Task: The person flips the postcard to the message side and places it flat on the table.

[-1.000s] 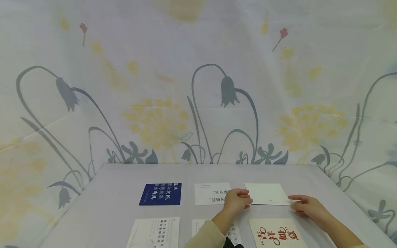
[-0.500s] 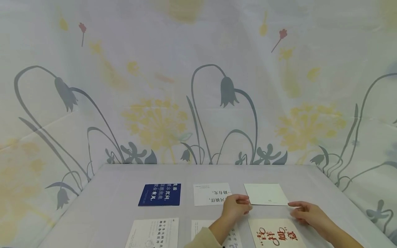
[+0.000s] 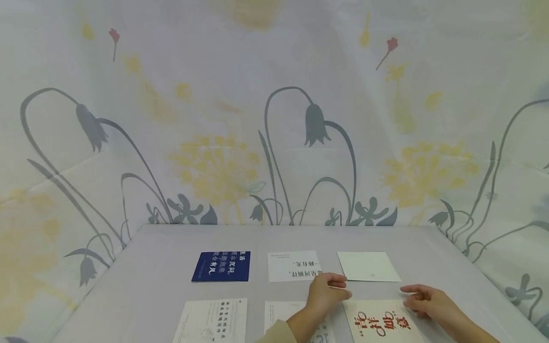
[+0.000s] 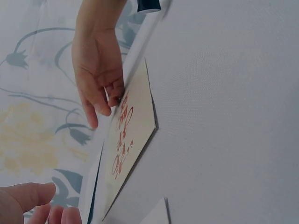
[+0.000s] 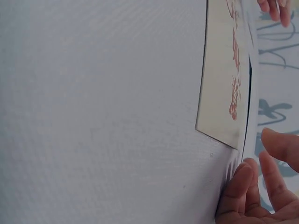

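Observation:
A plain pale card (image 3: 369, 266) lies flat at the back right of the table. Just in front of it is a cream card (image 3: 381, 321) with red Chinese characters, also seen in the left wrist view (image 4: 128, 133). My left hand (image 3: 323, 296) is at the cream card's back left corner, thumb and fingers apart with nothing between them. Over on the other side, my right hand (image 3: 435, 307) hovers by that card's back right corner, its fingers loosely bent and holding nothing. Whether either hand touches a card is unclear.
A navy card (image 3: 220, 267) and a white card (image 3: 292, 267) with black writing share the back row. Nearer are a white printed card (image 3: 212, 320) and another white card (image 3: 274, 314), partly covered by my left arm. A flower-patterned cloth (image 3: 274, 190) rises behind the table.
Both hands have drawn back from the pale card toward the cream card in front. The pale card stays on the table, its sides now uncovered by fingers.

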`<state>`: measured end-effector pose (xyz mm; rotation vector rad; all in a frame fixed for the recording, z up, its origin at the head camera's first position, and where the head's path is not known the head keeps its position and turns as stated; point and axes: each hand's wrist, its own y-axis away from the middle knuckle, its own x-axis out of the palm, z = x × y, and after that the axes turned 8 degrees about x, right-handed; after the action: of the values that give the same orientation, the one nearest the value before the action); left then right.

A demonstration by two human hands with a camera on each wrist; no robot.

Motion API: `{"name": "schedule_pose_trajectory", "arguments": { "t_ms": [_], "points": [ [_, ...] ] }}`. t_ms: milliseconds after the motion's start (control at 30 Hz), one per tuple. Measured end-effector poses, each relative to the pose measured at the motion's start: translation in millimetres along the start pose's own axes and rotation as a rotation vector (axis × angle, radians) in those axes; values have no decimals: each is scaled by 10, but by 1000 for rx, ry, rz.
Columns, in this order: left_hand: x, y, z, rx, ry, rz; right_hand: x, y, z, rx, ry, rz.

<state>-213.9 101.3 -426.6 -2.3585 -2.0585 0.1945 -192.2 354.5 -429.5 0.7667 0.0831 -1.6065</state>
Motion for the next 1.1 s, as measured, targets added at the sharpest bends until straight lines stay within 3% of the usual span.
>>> {"name": "schedule_pose_trajectory", "arguments": {
  "t_ms": [400,633,900,1100],
  "points": [
    [-11,140,-14,6,-54,48,29,47,-52,7,-6,15],
    [-69,209,14,-19,-104,115,6,55,-143,-44,52,56],
    [-98,247,34,-9,-265,169,-76,52,-217,-187,117,185],
    [-127,231,66,5,-370,213,-96,46,-215,-204,101,263]
  ]
}}
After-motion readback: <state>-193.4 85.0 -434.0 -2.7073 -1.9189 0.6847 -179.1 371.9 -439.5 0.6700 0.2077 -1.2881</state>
